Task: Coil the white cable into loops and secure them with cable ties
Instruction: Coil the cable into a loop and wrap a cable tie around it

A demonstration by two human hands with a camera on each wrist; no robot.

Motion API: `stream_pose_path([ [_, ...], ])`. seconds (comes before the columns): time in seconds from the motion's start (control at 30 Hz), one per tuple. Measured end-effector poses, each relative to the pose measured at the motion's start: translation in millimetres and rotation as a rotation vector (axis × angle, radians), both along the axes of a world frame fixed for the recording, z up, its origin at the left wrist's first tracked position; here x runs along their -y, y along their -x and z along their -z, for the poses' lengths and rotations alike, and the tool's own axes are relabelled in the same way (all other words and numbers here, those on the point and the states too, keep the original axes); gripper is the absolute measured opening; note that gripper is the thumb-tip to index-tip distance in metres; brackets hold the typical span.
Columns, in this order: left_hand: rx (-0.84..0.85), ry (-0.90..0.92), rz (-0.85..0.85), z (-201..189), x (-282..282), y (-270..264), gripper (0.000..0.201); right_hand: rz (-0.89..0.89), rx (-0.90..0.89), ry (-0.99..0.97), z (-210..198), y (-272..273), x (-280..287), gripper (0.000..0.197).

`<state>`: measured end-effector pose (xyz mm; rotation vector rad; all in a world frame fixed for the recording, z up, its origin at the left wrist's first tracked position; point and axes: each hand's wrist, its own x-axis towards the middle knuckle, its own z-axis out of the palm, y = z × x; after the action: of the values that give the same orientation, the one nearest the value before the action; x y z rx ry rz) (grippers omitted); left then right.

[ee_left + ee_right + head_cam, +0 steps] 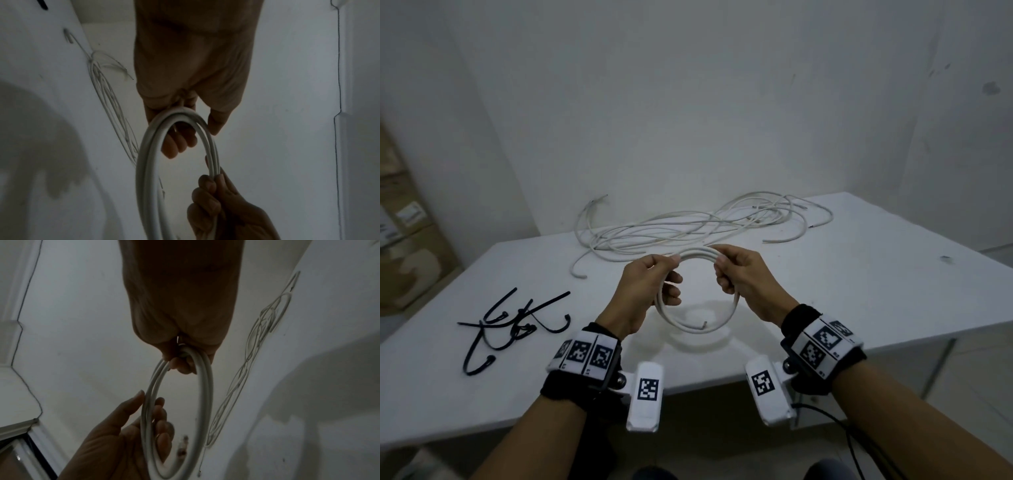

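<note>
A coil of white cable is held above the table by both hands. Its left side is gripped by the left hand, fingers curled round it; its right side is clasped in the right hand. Loose cable lies behind, black ties at left.

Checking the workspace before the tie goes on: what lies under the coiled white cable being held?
Under the coiled white cable, gripped by left hand and right hand, only bare white table and the coil's shadow show. The hands cover parts of the coil.
</note>
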<state>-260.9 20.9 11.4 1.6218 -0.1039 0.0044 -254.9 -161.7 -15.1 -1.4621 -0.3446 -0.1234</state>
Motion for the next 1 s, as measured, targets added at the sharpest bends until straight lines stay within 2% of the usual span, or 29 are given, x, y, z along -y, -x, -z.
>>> stream_pose_path([
  [0.13, -0.002, -0.096, 0.078, 0.2, -14.9, -2.2, 0.023, -0.049, -0.012, 0.046, 5.6, -4.1, -17.1, 0.025],
  [0.23, -0.062, -0.008, 0.090, 1.8, -30.2, -2.2, 0.024, -0.066, -0.022, 0.053, 8.0, -10.5, -32.0, 0.027],
  [0.33, -0.079, 0.026, 0.005, 1.5, -51.4, -3.4, 0.029, -0.127, -0.032, 0.093, 6.4, -14.6, -53.4, 0.025],
  [0.57, -0.044, -0.039, -0.147, -11.8, -131.6, 2.0, 0.036, -0.227, -0.145, 0.235, 0.4, -40.7, -109.3, 0.025],
  [0.67, -0.044, -0.070, -0.202, -16.0, -166.5, 8.6, 0.036, -0.266, -0.167, 0.464, 0.7, -58.9, -133.3, 0.020],
  [0.8, -0.049, -0.085, -0.253, -16.4, -196.8, 17.3, 0.034, -0.422, -0.168, 0.886, -1.8, -74.1, -180.6, 0.029],
  [1.0, -0.060, -0.089, -0.290, -14.2, -222.7, 24.5, 0.030, -0.585, -0.077, 1.249, -5.7, -83.2, -237.5, 0.039],
])
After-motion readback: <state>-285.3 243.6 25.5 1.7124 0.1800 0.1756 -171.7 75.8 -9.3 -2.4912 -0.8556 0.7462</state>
